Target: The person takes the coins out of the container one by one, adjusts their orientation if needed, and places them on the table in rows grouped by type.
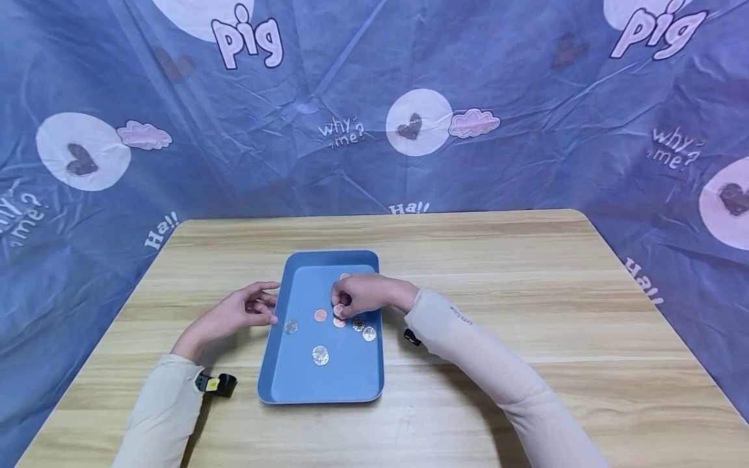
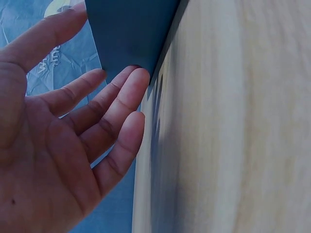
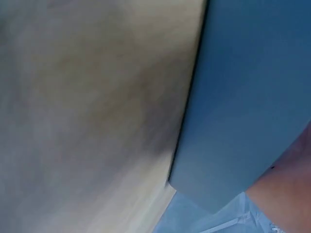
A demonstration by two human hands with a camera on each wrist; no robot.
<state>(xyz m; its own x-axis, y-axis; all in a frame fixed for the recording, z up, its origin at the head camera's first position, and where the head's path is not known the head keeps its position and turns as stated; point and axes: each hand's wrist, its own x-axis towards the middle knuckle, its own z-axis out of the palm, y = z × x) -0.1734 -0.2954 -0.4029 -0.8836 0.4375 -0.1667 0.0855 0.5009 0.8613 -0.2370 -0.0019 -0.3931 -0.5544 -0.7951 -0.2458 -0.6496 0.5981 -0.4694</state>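
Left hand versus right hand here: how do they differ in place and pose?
The left hand rests at the blue tray's left rim, outside it; the right hand reaches over the tray's inside, above the coins. The left hand's fingers are loosely spread and hold nothing; the right hand's fingers curl down at a copper-coloured coin. Both wear beige sleeves.

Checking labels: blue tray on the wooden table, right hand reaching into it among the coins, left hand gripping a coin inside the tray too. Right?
Not quite. The left hand holds nothing; it rests open beside the blue tray, as head and left wrist views show. The right hand does reach among the coins.
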